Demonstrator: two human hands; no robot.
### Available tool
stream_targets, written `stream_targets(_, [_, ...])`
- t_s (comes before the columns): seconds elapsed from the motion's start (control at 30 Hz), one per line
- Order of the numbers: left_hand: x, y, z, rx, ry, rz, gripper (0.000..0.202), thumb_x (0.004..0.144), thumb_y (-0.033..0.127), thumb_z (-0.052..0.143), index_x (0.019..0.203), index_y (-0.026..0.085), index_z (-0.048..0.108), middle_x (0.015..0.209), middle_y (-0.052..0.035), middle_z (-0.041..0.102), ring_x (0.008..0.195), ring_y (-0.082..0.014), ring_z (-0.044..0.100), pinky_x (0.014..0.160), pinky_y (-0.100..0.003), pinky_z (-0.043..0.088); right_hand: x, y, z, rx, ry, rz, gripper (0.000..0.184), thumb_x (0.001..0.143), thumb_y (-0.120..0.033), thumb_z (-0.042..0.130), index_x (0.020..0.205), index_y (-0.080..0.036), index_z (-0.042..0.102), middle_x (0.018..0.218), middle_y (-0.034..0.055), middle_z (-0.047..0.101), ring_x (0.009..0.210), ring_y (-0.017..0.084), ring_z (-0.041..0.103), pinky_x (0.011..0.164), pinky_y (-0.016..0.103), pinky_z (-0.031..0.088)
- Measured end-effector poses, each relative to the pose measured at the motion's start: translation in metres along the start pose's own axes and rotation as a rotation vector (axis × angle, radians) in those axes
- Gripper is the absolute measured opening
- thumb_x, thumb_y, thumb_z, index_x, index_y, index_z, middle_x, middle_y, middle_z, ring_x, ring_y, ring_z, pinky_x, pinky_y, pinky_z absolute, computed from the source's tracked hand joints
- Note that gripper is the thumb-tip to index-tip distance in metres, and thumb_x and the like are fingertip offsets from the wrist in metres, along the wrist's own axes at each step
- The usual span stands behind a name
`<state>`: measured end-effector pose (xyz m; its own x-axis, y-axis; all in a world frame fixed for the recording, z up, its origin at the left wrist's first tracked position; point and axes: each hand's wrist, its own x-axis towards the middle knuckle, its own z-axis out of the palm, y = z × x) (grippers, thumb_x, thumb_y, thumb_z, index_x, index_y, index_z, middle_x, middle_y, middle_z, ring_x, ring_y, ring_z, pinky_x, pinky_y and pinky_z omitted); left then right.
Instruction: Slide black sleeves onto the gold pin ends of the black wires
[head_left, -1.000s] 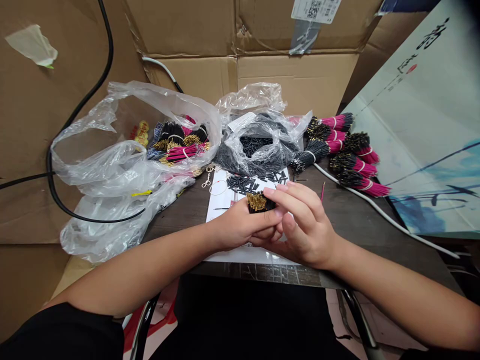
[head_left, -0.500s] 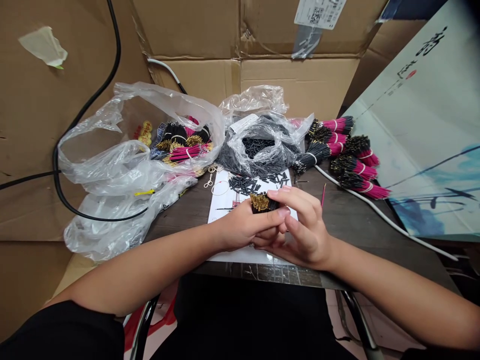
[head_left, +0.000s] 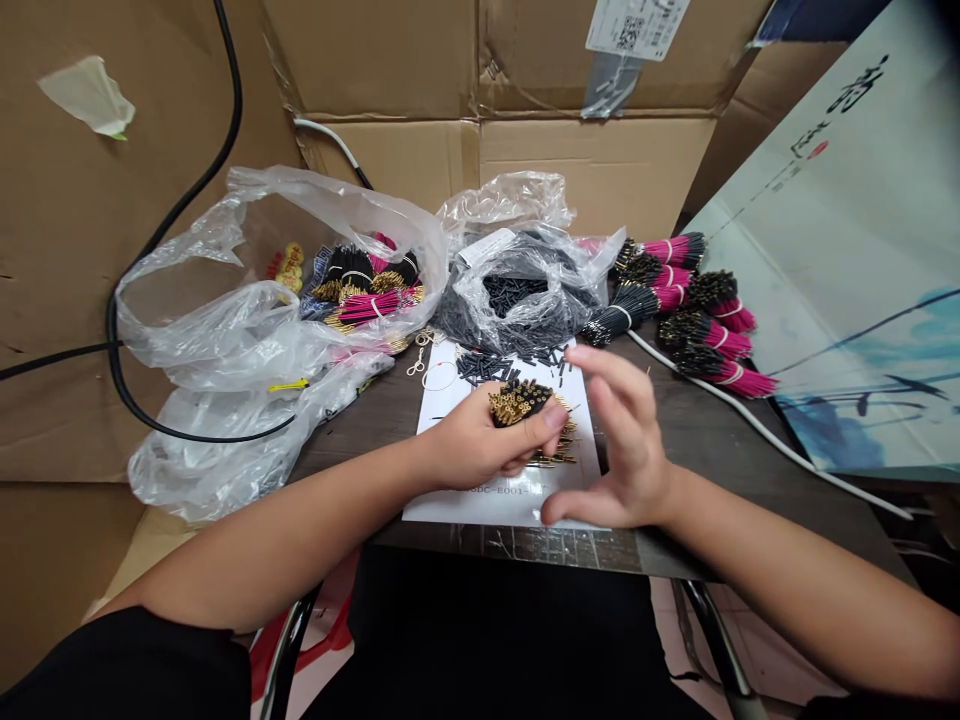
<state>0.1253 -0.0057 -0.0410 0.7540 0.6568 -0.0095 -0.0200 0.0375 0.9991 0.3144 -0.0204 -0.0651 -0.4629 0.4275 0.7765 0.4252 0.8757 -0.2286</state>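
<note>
Two hands apart, left hand [head_left: 480,448] clamping a wire bundle [head_left: 519,403] (partly hidden), right hand [head_left: 622,445] open.

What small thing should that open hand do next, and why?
Probably the right hand should close around the bundle of black wires with gold tips, because it is open and apart from it, while only the left hand grips the bundle, whose gold ends splay out above the white paper sheet.

Bright, even light, soft shadows, bowed wide-angle edges, a blurred right hand [head_left: 621,440].
</note>
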Motion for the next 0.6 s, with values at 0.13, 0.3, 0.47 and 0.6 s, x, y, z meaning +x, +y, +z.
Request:
stream_targets(0.13, [0.004,0.003,-0.027,0.800,0.342,0.322,0.032,0.090,0.034,0.050,0.066,0.013,0.048,0.058,0.0027,0.045,0.053,-0.0036,0.039,0.055,-0.020,0.033,0.006,0.031,-0.009,-0.127,-0.079,0.283,0.042,0.086,-0.029,0.057,0.127,-0.025,0.052,0.123,0.0086,0.055,0.116,0.026,0.050,0.100,0.048,0.042])
stream_targets(0.3, [0.009,-0.006,-0.047,0.984,0.480,0.425,0.028,0.089,0.029,0.051,0.066,0.014,0.043,0.057,0.0039,0.043,0.051,-0.0035,0.036,0.052,-0.019,0.030,0.014,0.068,-0.004,-0.113,-0.468,0.282,0.026,0.091,-0.026,0.049,0.112,-0.019,0.061,0.102,0.0075,0.063,0.094,0.019,0.058,0.084,0.036,0.048])
stream_targets(0.47, [0.009,-0.011,-0.048,0.973,0.562,0.452,0.020,0.087,0.027,0.054,0.073,0.014,0.049,0.058,0.0035,0.046,0.052,-0.0045,0.041,0.054,-0.020,0.034,0.036,0.076,0.018,-0.127,-0.670,0.027,0.028,0.089,-0.022,0.049,0.116,-0.020,0.059,0.103,0.0075,0.061,0.090,0.020,0.054,0.077,0.033,0.045])
stream_targets(0.6, [0.009,-0.015,-0.049,0.987,0.562,0.453,0.020,0.087,0.029,0.056,0.075,0.014,0.052,0.061,0.0022,0.051,0.054,-0.0054,0.045,0.055,-0.020,0.035,0.050,0.079,0.037,-0.200,-0.731,-0.111,0.018,0.085,-0.019,0.053,0.101,-0.019,0.061,0.093,0.0054,0.059,0.082,0.018,0.048,0.072,0.031,0.041])
